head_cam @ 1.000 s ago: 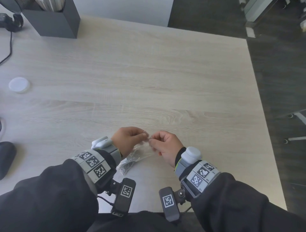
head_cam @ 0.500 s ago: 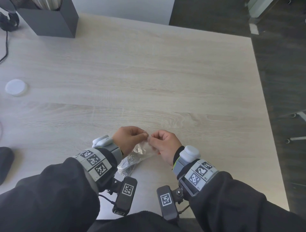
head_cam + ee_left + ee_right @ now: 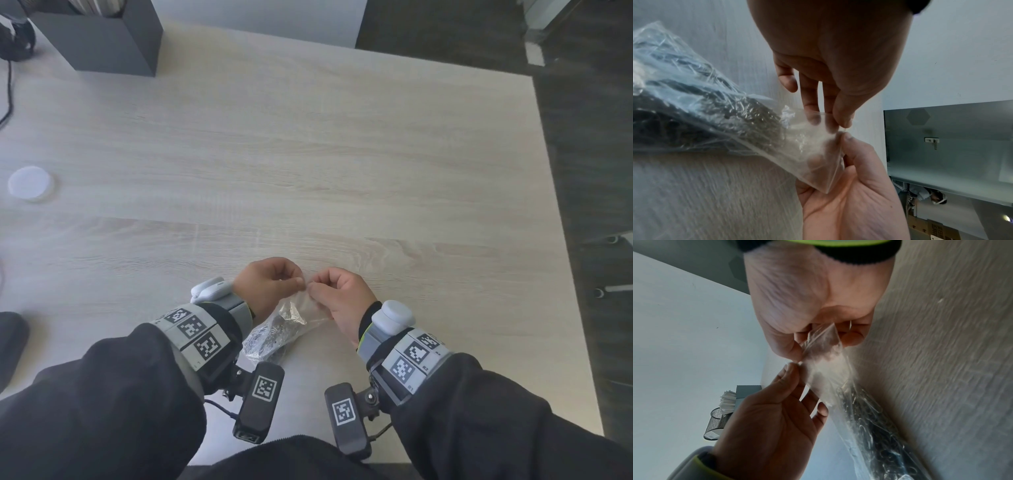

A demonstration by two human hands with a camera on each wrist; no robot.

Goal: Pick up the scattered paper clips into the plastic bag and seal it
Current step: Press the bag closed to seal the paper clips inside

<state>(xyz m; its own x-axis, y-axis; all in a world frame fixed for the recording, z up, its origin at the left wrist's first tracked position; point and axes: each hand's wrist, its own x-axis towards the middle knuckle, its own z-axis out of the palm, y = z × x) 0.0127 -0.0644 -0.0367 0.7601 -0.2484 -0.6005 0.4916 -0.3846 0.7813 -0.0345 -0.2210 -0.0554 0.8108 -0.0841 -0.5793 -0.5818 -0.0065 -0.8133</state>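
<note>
Both forearms, in dark sleeves with grey marker-tagged wrist bands, reach forward side by side over the table. The left hand [image 3: 265,286] and the right hand [image 3: 342,301] meet thumb tip to thumb tip, each pinching the top edge of the clear plastic bag [image 3: 277,334] between thumb and forefinger; the remaining fingers [image 3: 809,104] curl loosely behind the film.

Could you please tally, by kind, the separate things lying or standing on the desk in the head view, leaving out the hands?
Plastic bag of paper clips: 1
White round disc: 1
Dark grey box: 1
Total: 3
</note>
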